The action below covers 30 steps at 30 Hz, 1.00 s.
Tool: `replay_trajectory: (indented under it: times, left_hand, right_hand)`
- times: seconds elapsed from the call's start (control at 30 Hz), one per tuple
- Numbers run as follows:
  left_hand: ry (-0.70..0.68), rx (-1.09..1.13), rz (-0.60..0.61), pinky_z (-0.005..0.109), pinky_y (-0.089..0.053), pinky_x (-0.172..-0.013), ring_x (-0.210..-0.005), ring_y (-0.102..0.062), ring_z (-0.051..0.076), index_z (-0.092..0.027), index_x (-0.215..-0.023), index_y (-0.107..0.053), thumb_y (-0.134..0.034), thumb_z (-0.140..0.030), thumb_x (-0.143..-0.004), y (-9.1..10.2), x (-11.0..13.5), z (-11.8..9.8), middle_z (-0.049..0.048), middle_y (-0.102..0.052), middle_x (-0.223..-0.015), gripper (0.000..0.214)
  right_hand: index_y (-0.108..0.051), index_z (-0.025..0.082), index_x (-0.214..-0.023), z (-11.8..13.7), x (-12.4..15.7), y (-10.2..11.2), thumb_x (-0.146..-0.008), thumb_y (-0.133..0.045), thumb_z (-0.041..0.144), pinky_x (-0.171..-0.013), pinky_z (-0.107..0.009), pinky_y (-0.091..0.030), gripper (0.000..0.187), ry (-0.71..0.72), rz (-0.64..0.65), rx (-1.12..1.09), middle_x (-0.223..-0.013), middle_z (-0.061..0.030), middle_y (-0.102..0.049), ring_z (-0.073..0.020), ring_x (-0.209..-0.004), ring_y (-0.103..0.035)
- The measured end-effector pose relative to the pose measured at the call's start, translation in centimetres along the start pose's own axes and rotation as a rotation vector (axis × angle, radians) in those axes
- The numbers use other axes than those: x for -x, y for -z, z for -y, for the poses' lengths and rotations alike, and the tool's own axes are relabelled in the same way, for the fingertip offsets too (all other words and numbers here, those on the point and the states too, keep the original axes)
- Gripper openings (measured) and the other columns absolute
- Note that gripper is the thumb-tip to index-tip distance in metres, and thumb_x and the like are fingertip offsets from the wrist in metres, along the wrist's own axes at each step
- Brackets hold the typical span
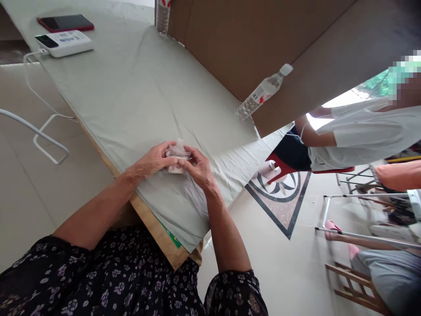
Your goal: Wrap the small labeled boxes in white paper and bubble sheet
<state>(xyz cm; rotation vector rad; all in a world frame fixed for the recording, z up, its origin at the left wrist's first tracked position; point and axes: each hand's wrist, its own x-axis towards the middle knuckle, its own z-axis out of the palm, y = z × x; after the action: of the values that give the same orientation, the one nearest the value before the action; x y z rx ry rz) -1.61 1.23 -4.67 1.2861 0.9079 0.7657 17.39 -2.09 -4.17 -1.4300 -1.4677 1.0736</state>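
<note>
Both my hands meet over a small pale packet wrapped in clear plastic [178,153] on the grey cloth of the table [131,96]. My left hand [153,161] pinches its left side with fingers curled. My right hand [198,167] grips its right side, thumb and fingers closed on it. The packet rests low on the cloth, partly hidden by my fingers.
A red phone [65,22] and a white power bank [64,43] with a cable lie at the far left corner. Two water bottles [262,92] [162,16] stand by a large cardboard sheet [250,48]. Other people sit at right near metal frames and a wooden chair.
</note>
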Motion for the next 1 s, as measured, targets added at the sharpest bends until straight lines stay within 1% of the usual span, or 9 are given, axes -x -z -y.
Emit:
replay_trajectory:
  times: [0.17, 0.27, 0.4, 0.53, 0.6, 0.7, 0.8, 0.9, 1.0]
  left_hand:
    - [0.07, 0.192, 0.066, 0.037, -0.055, -0.098, -0.115, -0.07, 0.027, -0.009, -0.149, -0.048, -0.08, -0.034, -0.07, 0.4, 0.0, 0.1, 0.016, -0.071, -0.128, 0.089]
    - [0.097, 0.198, 0.027, 0.039, -0.055, -0.099, -0.114, -0.07, 0.027, -0.01, -0.151, -0.047, -0.078, -0.032, -0.069, 0.5, -0.1, 0.4, 0.0157, -0.072, -0.128, 0.09]
    - [0.107, 0.134, 0.004, 0.039, -0.055, -0.094, -0.113, -0.069, 0.028, -0.012, -0.153, -0.047, -0.078, -0.035, -0.07, 0.6, -0.4, 0.7, 0.0152, -0.07, -0.131, 0.092]
    - [0.07, 0.109, 0.028, 0.036, -0.054, -0.09, -0.109, -0.068, 0.026, -0.014, -0.152, -0.051, -0.078, -0.037, -0.072, 0.7, -0.5, 0.7, 0.0137, -0.069, -0.133, 0.087]
    - [0.044, 0.107, 0.052, 0.035, -0.053, -0.088, -0.105, -0.068, 0.025, -0.014, -0.149, -0.055, -0.078, -0.038, -0.074, 0.7, -0.5, 0.7, 0.0123, -0.07, -0.129, 0.082]
    - [0.027, 0.149, 0.06, 0.034, -0.052, -0.086, -0.1, -0.068, 0.023, -0.013, -0.145, -0.059, -0.079, -0.044, -0.077, 0.8, -0.6, 0.8, 0.0101, -0.072, -0.119, 0.077]
    - [0.041, 0.202, 0.053, 0.032, -0.051, -0.082, -0.091, -0.067, 0.019, -0.013, -0.14, -0.061, -0.079, -0.05, -0.079, 0.7, -0.6, 1.1, 0.0076, -0.073, -0.108, 0.074]
    - [0.046, 0.218, 0.038, 0.028, -0.048, -0.073, -0.079, -0.063, 0.015, -0.012, -0.133, -0.065, -0.078, -0.054, -0.08, 0.6, -0.7, 1.3, 0.004, -0.071, -0.096, 0.069]
    - [0.043, 0.176, 0.026, 0.026, -0.041, -0.063, -0.065, -0.053, 0.012, -0.013, -0.127, -0.068, -0.074, -0.056, -0.083, 0.6, -0.6, 1.2, -0.0005, -0.065, -0.079, 0.062]
  right_hand:
    - [-0.07, 0.023, -0.128, -0.9, 0.1, 0.1, -0.076, -0.081, 0.058, -0.091, -0.036, -0.055, 0.064, 0.023, 0.013, -0.064, -0.115, -0.0071, -0.075, -0.0203, -0.096, -0.066]
    - [-0.071, 0.022, -0.125, -0.9, 0.1, 0.1, -0.078, -0.078, 0.06, -0.088, -0.034, -0.054, 0.061, 0.007, -0.009, -0.088, -0.113, -0.0068, -0.075, -0.0194, -0.096, -0.066]
    - [-0.074, 0.021, -0.108, -0.2, -1.1, -0.1, -0.085, -0.071, 0.058, -0.086, -0.031, -0.052, 0.045, -0.033, -0.043, -0.161, -0.097, -0.0029, -0.074, -0.0166, -0.09, -0.065]
    - [-0.072, 0.02, -0.084, 0.4, -2.9, -0.7, -0.076, -0.078, 0.051, -0.074, -0.027, -0.05, 0.033, -0.047, 0.02, -0.306, -0.078, 0.0021, -0.069, -0.0132, -0.075, -0.06]
    - [-0.071, 0.021, -0.079, 0.6, -3.3, -1.0, -0.073, -0.08, 0.046, -0.071, -0.026, -0.05, 0.027, -0.024, 0.024, -0.35, -0.075, 0.003, -0.067, -0.0123, -0.071, -0.059]
    - [-0.072, 0.022, -0.082, 0.6, -3.1, -1.2, -0.074, -0.078, 0.04, -0.07, -0.027, -0.05, 0.021, 0.008, 0.005, -0.366, -0.076, 0.0031, -0.068, -0.0118, -0.069, -0.059]
    - [-0.073, 0.023, -0.084, 0.5, -2.4, -1.0, -0.079, -0.075, 0.039, -0.071, -0.028, -0.051, 0.017, 0.071, -0.023, -0.27, -0.083, 0.0012, -0.069, -0.0124, -0.07, -0.06]
    - [-0.076, 0.024, -0.086, 0.5, -1.7, -0.5, -0.086, -0.07, 0.035, -0.089, -0.034, -0.054, 0.012, 0.234, -0.068, -0.031, -0.099, -0.0022, -0.073, -0.0171, -0.093, -0.068]
    - [-0.079, 0.027, -0.095, 0.7, -0.5, -0.2, -0.095, -0.064, 0.032, -0.106, -0.041, -0.048, 0.015, 0.378, -0.093, 0.286, -0.113, -0.0045, -0.075, -0.0214, -0.113, -0.067]
